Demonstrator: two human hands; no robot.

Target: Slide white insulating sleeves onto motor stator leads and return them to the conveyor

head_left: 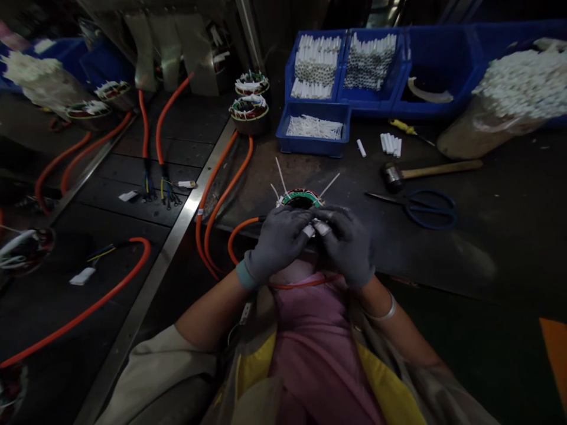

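Note:
A ring-shaped motor stator [302, 195] with a green inner rim stands at the table's near edge, right in front of me. Thin white cable ties [280, 174] stick up from its far side. My left hand [281, 242], in a grey glove, has its fingers closed at the stator's near rim. Beside it, my right hand [349, 245], gloved the same way, is closed too, thumbs almost meeting. White patches show at both thumb tips; whether they are tape or a held piece I cannot tell. The fingers hide whatever they pinch.
Blue bins [372, 103] of white tubes stand behind a small tray [283, 144] of cable ties. To the right lie a mallet [434, 169], scissors [427, 208], a yellow screwdriver [403, 126] and a bulging bag [496, 127]. Orange cables [221, 192] run over the left side near other stators [249, 115].

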